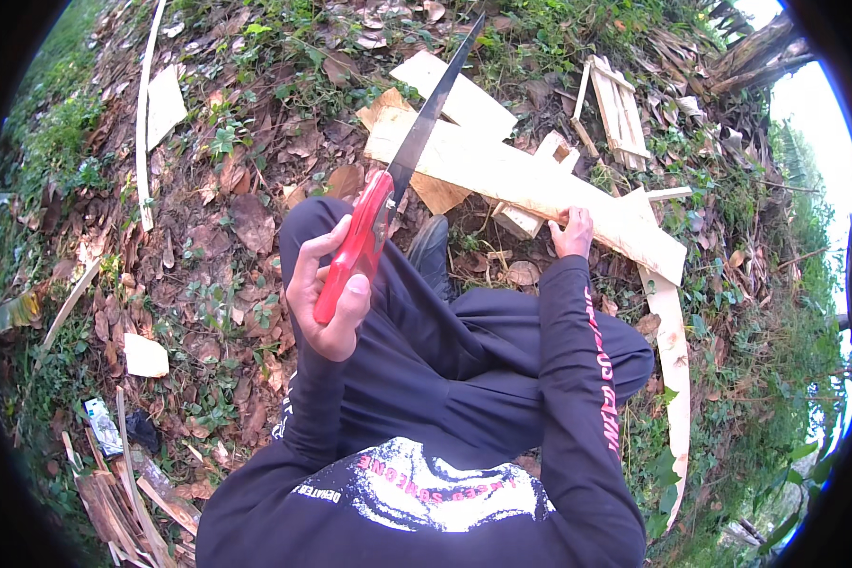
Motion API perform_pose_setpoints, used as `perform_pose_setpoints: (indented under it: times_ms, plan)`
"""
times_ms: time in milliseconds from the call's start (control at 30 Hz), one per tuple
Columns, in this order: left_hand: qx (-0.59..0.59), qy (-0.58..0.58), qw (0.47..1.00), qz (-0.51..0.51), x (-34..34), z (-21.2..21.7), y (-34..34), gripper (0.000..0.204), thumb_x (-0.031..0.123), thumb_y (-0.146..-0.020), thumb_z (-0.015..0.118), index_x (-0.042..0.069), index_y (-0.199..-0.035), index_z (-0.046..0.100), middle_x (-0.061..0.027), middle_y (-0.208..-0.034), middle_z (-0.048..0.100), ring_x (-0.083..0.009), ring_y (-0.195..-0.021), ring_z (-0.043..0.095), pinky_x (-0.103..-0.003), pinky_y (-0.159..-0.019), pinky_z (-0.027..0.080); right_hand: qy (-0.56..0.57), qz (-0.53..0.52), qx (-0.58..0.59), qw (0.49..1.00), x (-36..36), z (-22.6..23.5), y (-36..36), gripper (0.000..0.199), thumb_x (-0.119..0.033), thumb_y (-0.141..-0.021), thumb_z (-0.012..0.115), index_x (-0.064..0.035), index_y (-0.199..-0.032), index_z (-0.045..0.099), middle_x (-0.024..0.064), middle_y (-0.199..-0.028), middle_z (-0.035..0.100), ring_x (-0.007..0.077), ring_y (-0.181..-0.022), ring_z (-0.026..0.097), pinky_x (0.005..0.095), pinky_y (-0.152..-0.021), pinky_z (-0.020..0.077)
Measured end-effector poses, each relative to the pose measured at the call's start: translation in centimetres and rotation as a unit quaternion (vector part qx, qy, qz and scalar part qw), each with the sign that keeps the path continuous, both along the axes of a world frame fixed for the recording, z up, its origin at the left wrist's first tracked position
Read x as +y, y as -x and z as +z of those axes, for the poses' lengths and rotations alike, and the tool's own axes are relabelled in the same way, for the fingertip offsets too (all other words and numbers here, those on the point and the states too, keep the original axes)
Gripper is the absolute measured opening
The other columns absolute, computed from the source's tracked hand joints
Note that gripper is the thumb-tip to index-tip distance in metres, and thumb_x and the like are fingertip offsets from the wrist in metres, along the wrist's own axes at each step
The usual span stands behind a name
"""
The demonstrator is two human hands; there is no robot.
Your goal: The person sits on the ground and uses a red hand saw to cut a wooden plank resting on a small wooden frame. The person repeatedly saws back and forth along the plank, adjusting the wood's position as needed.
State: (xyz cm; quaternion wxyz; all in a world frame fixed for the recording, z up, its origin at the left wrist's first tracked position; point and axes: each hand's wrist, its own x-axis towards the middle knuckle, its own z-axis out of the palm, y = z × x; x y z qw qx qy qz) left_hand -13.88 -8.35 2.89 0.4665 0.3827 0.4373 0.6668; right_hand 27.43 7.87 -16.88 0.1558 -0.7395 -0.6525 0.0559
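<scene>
My left hand (331, 289) is wrapped round the red handle of a hand saw (377, 213). The saw's dark blade slants up and away to the right, its tip at the top of the view, passing over the left part of a long pale wooden board (530, 180). On the near edge of that board, right of its middle, rests my right hand (573, 233), fingers curled against the wood. Whether its thumb goes underneath is hidden. The board lies across other wood pieces, among them a pale panel (459, 99) behind it and a small wooden block (521, 220) beneath.
A slatted wooden piece (620, 114) lies at the far right. A long curved strip (672, 379) runs down the right side. On the left are a thin strip (144, 123), a small white offcut (146, 356) and split wood (114, 506). Leaves and weeds cover the ground.
</scene>
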Motion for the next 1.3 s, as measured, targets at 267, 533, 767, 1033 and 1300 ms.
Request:
perform_pose_setpoints:
  times_ms: [267, 533, 767, 1033, 1300]
  plan:
    - [-0.016, -0.002, 1.0, -0.012, 2.0, -1.4, -0.9, 0.059, 0.011, -0.09, 0.058, -0.011, -0.142, 0.041, -0.0038, -0.075, 0.056, -0.002, -0.047, 0.04, -0.019, -0.045, 0.031, 0.06, 0.035, -0.121, 0.99, 2.0, 1.3, -0.5, 0.104, -0.014, -0.064, 0.088, -0.026, -0.153, 0.035, 0.0131, -0.162, 0.026, 0.0414, -0.146, 0.029, 0.0598, -0.115, 0.0318]
    - [-0.038, -0.052, 0.997, -0.051, 3.9, -3.2, -1.1, 0.076, 0.034, -0.091, 0.064, -0.015, -0.142, 0.037, 0.003, -0.057, 0.043, -0.0037, -0.042, 0.035, -0.021, -0.041, 0.027, 0.101, 0.098, -0.171, 0.975, 4.5, 1.2, -3.3, 0.12, -0.014, -0.053, 0.09, -0.0286, -0.156, 0.028, 0.0133, -0.157, 0.03, 0.0427, -0.145, 0.029, 0.0602, -0.114, 0.0324]
    - [-0.014, -0.01, 0.997, -0.081, 2.8, -1.6, -0.9, 0.077, 0.031, -0.086, 0.07, -0.011, -0.143, 0.039, -0.0003, -0.066, 0.055, -0.0034, -0.053, 0.045, -0.019, -0.052, 0.033, 0.253, 0.142, 0.067, 0.955, 4.9, 5.5, -5.8, 0.069, -0.033, -0.073, 0.079, -0.0107, -0.135, 0.06, 0.0161, -0.116, 0.067, 0.0311, -0.11, 0.063, 0.0425, -0.099, 0.0491]
    - [0.115, 0.044, 0.988, -0.095, 1.1, 1.7, -2.3, 0.051, -0.002, -0.089, 0.064, -0.007, -0.138, 0.049, -0.0059, -0.085, 0.07, -0.0019, -0.067, 0.054, -0.019, -0.064, 0.043, 0.261, 0.051, 0.162, 0.95, 4.3, 7.4, -7.4, 0.036, -0.031, -0.09, 0.071, 0.0009, -0.107, 0.072, 0.0145, -0.086, 0.075, 0.0216, -0.077, 0.07, 0.0366, -0.074, 0.0527]
    - [0.075, 0.072, 0.989, -0.108, -1.1, 0.6, -4.9, 0.043, -0.002, -0.091, 0.064, -0.008, -0.132, 0.051, -0.0097, -0.104, 0.07, -0.0021, -0.078, 0.059, -0.018, -0.068, 0.048, 0.256, -0.151, 0.018, 0.955, -0.9, 0.0, -1.7, 0.113, -0.055, -0.072, 0.082, -0.0095, -0.158, 0.024, 0.0311, -0.147, 0.042, 0.0456, -0.136, 0.044, 0.0522, -0.11, 0.0407]
